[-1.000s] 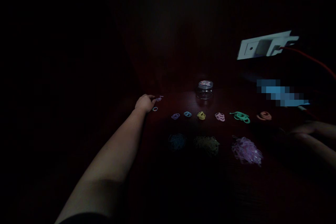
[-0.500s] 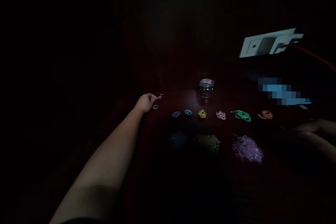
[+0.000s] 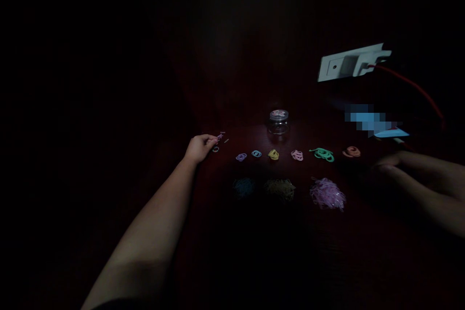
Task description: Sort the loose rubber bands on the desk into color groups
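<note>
My left hand rests at the far left of the dark table, thumb and forefinger pinched together at some small light-purple pieces. Whether a piece is between the fingertips is too small to tell. A small pale ring lies just below those fingers, and a short thin pale piece is to their right. My right hand is in shadow at the right, its thumb and forefinger drawn together; what they may hold is hidden in the dark. Nearest to it lies an orange coil.
Purple, blue, yellow, pink and green coils form a row. Nearer are dark blue, yellowish and pink-purple heaps. Behind stand a clear lidded jar and a socket plate with a red cable.
The view has shifted, so the table things sit further left. My right hand has come further in from the right, closer to the orange coil. The short thin piece now shows beside my left fingers.
</note>
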The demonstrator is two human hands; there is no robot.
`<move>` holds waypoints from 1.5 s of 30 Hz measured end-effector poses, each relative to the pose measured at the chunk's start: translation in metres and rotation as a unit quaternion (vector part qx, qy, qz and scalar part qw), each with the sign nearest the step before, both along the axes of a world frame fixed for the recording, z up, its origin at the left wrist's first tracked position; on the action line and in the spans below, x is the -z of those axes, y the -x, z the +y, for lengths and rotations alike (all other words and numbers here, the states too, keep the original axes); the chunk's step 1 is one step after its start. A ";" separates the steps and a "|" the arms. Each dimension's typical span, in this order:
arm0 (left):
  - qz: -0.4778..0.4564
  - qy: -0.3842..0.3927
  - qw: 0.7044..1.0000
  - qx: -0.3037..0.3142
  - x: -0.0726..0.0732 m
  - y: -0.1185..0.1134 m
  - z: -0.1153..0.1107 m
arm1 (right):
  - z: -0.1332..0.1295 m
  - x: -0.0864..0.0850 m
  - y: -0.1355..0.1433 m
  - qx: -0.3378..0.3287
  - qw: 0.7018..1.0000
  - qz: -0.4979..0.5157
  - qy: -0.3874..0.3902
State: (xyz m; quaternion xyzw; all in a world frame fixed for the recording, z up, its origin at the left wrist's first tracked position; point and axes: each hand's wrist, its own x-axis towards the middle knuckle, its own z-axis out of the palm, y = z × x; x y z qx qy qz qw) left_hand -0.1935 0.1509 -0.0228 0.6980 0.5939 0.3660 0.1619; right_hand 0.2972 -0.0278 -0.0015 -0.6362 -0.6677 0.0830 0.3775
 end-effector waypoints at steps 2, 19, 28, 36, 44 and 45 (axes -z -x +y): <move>-0.053 -0.005 0.999 0.000 -0.003 -0.005 -0.004 | -0.001 -0.008 0.004 -0.044 0.997 0.041 0.046; -0.307 0.110 0.933 0.150 -0.037 -0.134 -0.127 | 0.010 -0.040 0.114 -0.283 0.956 -0.007 -0.075; -0.346 0.121 0.915 0.168 -0.034 -0.148 -0.139 | 0.029 -0.038 0.148 -0.302 0.952 0.041 -0.041; -0.401 0.117 0.891 0.179 -0.022 -0.162 -0.140 | 0.023 -0.035 0.141 -0.276 0.961 0.018 -0.030; -0.353 0.092 0.918 0.156 -0.023 -0.159 -0.137 | 0.023 -0.027 0.141 -0.267 0.963 0.040 -0.016; -0.344 0.077 0.925 0.139 -0.024 -0.153 -0.134 | 0.024 -0.025 0.139 -0.272 0.962 0.022 -0.005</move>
